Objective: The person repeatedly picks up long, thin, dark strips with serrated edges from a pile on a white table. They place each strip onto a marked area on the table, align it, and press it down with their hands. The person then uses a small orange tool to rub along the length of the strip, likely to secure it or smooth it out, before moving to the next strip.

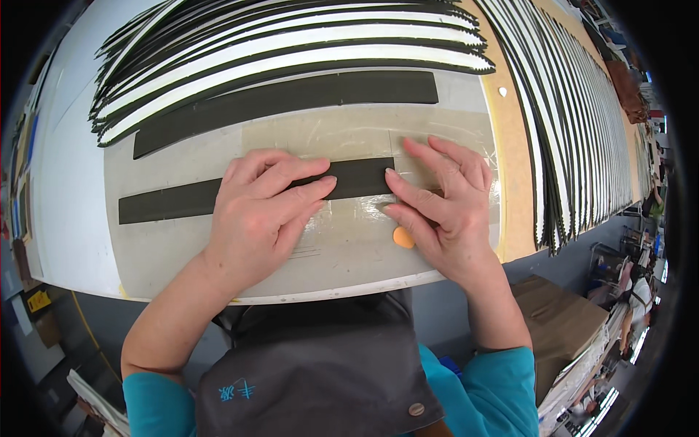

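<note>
A dark flat strip point(364, 178) lies crosswise on the work mat in front of me. My left hand point(251, 207) rests over its middle, fingers stretched out and their tips touching the strip. At the strip's right end, my right hand point(459, 211) has its fingers spread, the index fingertip at the end edge and the thumb just below on the mat. A small orange rounded piece point(403, 237) sits by the right thumb, partly behind it. Farther back lies a second dark strip point(291, 103), untouched.
Black-and-white strips with jagged ends point(306, 58) are piled at the back. More such strips point(568, 116) lie in a row on the tan board to the right. A small white piece point(502, 92) lies there too. The table's front edge point(328, 297) runs close to my body.
</note>
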`<state>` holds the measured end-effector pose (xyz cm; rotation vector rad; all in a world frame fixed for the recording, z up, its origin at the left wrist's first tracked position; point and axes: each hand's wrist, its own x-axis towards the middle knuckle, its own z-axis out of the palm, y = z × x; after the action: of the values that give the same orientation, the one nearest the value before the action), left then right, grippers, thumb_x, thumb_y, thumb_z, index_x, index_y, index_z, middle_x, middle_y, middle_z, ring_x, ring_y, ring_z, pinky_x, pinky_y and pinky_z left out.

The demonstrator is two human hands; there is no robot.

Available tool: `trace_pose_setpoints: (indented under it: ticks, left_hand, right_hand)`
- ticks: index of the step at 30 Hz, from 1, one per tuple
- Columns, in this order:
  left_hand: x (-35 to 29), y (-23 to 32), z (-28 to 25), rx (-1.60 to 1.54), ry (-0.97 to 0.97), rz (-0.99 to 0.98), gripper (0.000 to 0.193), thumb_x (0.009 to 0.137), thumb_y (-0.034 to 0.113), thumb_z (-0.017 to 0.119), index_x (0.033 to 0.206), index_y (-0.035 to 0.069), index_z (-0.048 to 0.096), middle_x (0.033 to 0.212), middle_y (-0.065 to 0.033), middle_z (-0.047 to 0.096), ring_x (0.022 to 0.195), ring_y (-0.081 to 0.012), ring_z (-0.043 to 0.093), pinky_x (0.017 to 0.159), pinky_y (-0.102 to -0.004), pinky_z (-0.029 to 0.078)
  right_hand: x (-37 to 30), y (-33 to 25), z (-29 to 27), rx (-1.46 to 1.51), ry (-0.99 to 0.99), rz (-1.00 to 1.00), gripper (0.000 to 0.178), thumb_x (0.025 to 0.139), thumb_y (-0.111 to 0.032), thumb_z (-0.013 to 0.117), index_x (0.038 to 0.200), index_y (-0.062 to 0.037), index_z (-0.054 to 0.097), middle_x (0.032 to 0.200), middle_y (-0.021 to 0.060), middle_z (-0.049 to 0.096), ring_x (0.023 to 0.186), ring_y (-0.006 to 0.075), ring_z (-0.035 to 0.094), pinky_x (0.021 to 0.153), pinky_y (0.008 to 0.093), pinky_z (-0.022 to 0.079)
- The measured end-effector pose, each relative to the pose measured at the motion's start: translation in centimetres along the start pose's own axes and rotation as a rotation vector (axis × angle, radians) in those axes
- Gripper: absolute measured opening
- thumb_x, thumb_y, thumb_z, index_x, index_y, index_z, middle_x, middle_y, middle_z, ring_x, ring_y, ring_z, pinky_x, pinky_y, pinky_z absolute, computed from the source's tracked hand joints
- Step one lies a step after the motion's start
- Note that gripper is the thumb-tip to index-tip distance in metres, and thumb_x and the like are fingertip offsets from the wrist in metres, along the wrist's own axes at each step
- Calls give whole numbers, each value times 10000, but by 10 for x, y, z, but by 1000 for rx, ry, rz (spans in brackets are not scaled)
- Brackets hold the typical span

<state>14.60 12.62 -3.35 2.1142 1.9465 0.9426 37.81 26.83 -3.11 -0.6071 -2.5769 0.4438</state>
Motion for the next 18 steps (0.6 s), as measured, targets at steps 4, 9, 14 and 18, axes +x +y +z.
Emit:
trace_pose_setpoints:
  ticks: [4, 9, 14, 18]
  left_hand:
    - [-1, -1, 2, 2, 29, -24, 292, 796, 34, 787, 1077, 110, 813, 1196, -3, 747, 1045, -271, 621, 896, -388, 486]
    - [0, -1, 1, -16, 0, -24, 311, 791, 14, 766, 1082, 111, 813, 1210, -9, 739, 1034, -277, 611, 903, -390, 490]
    - [0, -2, 1, -39, -25, -21, 320, 804, 8, 781, 1110, 100, 805, 1235, -33, 731, 1055, -307, 602, 917, -396, 505]
    - [-1, -1, 0, -41, -18, -6, 329, 816, 2, 779, 1131, 95, 798, 1263, -45, 722, 1060, -315, 599, 928, -403, 513]
  right_hand:
    - [1, 0, 0, 11, -10, -10, 356, 760, -253, 881, 1108, -187, 846, 1386, 68, 679, 1300, 324, 552, 1070, 449, 355]
    - [1, 0, 0, -1, -2, 30, 341, 753, -256, 885, 1087, -192, 852, 1387, 63, 680, 1304, 328, 550, 1075, 452, 352]
    - [2, 0, 0, 28, -19, 19, 342, 768, -225, 876, 1102, -160, 843, 1391, 61, 680, 1336, 344, 537, 1094, 468, 351]
    - [3, 0, 1, 26, -42, -39, 311, 795, -206, 858, 1093, -129, 823, 1337, 17, 714, 1327, 311, 566, 1110, 489, 355]
